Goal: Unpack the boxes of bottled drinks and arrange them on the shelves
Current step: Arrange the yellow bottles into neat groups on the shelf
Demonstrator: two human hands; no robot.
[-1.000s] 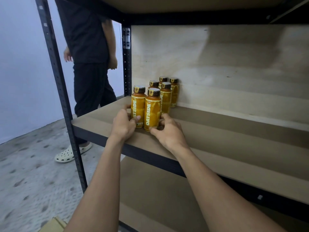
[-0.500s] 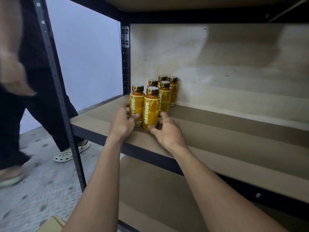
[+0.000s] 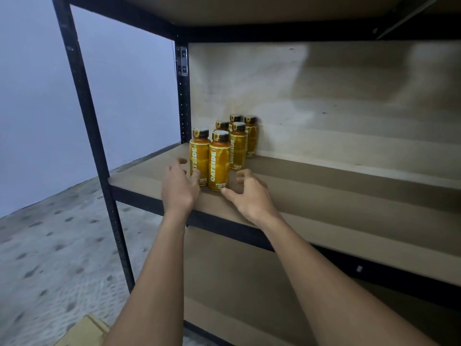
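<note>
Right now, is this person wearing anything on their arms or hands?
Nothing shows. The left hand and right hand are bare, without gloves, rings or a watch, and both forearms are uncovered to the frame's edge, no sleeve in view.

Shelf: I see one brown shelf [image 3: 336, 196] in a black metal frame.
Bottles: six orange bottles [image 3: 219, 162] stand upright on it, paired in rows running forward from the rear post [image 3: 184, 101].
</note>
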